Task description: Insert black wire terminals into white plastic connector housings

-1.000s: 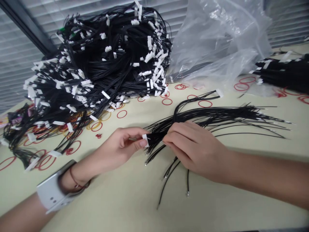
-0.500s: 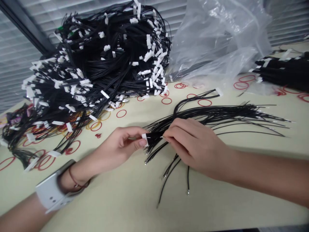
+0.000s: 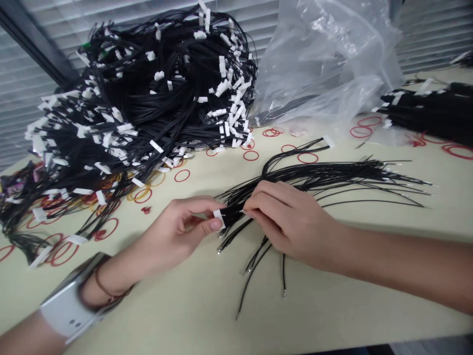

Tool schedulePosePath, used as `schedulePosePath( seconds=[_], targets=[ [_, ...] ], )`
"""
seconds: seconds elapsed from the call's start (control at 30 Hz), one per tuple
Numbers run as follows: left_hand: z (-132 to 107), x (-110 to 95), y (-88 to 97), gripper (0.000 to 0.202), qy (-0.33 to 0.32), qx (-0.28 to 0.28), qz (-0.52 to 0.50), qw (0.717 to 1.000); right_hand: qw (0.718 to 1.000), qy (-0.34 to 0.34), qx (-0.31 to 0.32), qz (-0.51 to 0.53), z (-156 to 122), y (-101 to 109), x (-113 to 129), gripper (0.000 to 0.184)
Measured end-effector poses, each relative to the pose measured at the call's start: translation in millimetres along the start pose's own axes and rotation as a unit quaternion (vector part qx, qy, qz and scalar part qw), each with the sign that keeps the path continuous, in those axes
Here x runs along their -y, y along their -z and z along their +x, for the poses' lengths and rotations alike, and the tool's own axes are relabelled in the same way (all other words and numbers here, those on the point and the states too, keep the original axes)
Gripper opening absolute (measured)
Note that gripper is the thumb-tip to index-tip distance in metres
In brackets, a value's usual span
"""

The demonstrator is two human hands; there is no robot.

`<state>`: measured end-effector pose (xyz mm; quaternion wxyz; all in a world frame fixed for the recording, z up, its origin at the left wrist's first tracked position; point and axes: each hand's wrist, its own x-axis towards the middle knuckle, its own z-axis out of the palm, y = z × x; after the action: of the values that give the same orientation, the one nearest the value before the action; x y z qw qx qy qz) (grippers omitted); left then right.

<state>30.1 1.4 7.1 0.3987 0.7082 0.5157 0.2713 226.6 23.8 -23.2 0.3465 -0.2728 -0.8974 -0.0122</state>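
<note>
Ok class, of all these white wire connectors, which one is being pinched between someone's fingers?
The white connector on the loose black wire bundle, held by the left hand. The others lie untouched in the big heap or, like the far-end connector, on the bench.

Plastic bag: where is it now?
In the head view, the clear plastic bag lies at the far side of the table, right of the big heap of black connector wires and behind the loose black wire bundle.

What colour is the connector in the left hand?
The connector is white; the head view shows it best.
</note>
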Motion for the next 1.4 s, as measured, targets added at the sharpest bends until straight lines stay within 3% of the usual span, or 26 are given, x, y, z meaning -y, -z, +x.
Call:
schedulePosePath(
  seconds=[0.2,0.47,0.67,0.9,1.0,1.17,1.4],
  targets=[
    [-1,6,0.1,0.017,-0.054,0.032,0.064,0.996,0.999,-0.03,0.002,0.044,0,0,3,0.024],
    [-1,5,-3.5,0.016,-0.013,0.025,0.031,0.999,0.998,-0.013,0.0,0.06,0,-3,1,0.024],
    [5,0,-3.9,0.009,0.021,0.029,-0.054,0.998,0.988,-0.045,-0.127,0.069,-2,10,5,0.013],
    [8,-1,0.1,0.01,0.01,0.04,-0.084,0.996,0.99,-0.043,0.026,0.13,-6,-1,13,0.026],
    [8,1,0.3,0.009,0.016,0.04,-0.088,0.995,0.991,-0.058,0.014,0.117,-5,-4,9,0.025],
    [8,1,0.3,0.011,0.035,0.048,-0.089,0.994,0.979,-0.162,-0.015,0.125,-4,-1,9,0.011],
    [8,1,0.1,0.008,0.052,0.035,-0.097,0.993,0.974,-0.176,-0.019,0.143,-5,-1,11,0.014]
  ],
)
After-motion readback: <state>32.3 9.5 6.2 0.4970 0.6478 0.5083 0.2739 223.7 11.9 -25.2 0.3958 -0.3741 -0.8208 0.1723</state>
